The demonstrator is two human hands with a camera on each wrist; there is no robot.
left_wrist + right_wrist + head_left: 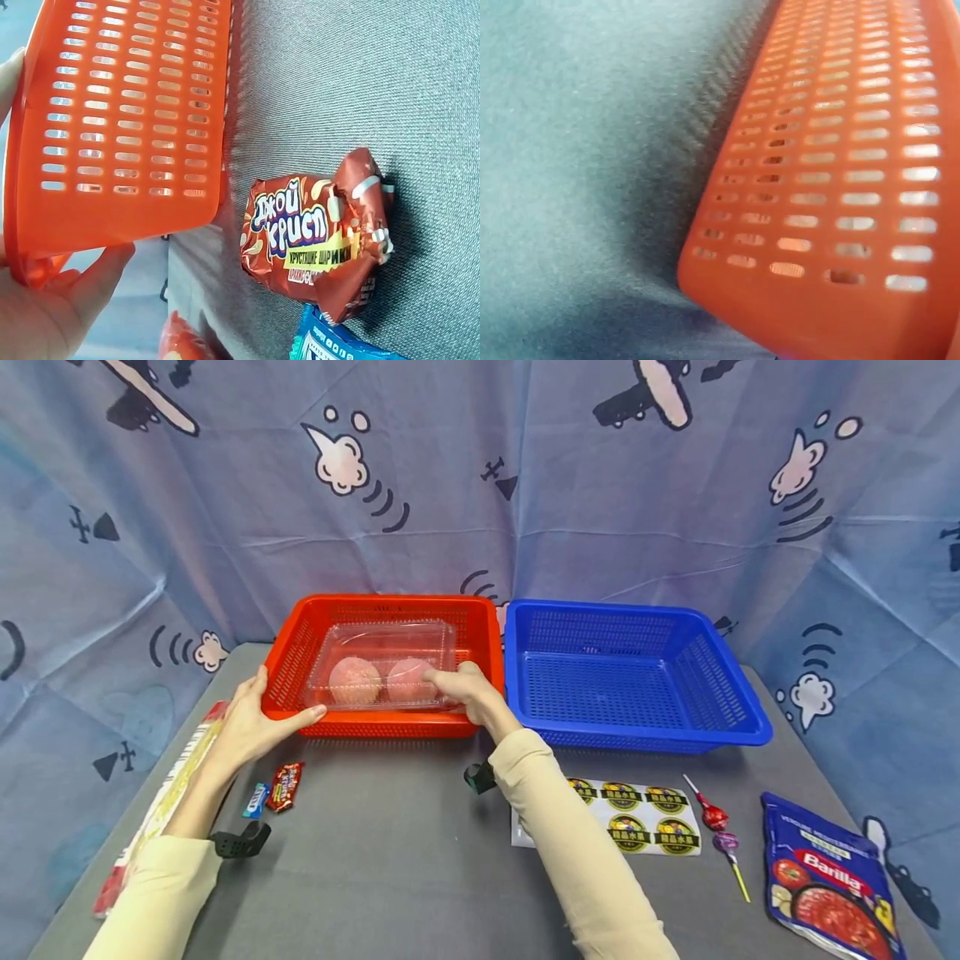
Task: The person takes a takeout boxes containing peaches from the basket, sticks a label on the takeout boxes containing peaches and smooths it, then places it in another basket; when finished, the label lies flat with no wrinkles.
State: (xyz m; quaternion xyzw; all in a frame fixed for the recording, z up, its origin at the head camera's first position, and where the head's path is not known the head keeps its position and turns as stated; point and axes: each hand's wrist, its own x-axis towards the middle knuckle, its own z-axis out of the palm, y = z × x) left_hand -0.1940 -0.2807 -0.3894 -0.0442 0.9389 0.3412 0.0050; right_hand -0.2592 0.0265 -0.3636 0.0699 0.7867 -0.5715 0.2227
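Note:
A clear plastic clamshell box [393,639] with two round pinkish pieces, perhaps peaches [355,681], lies inside the red basket [397,724]. My right hand [476,689] reaches over the basket's front right corner and holds the right end of the box, its thumb lying over the lid. With my left hand [255,718] I grip the basket at its front left corner. The left wrist view shows that hand [45,311] at the orange-red rim, thumb apart from the fingers. Only the slotted basket wall [817,180] appears in the right wrist view; the right hand is hidden there.
A blue basket [637,735] stands right of the red one. Near the left forearm lie a brown-red candy [285,787], a blue candy [257,800] and a long packet [168,802]. A sticker sheet [641,818], lollipops [714,816] and a Barilla pouch [828,877] lie right.

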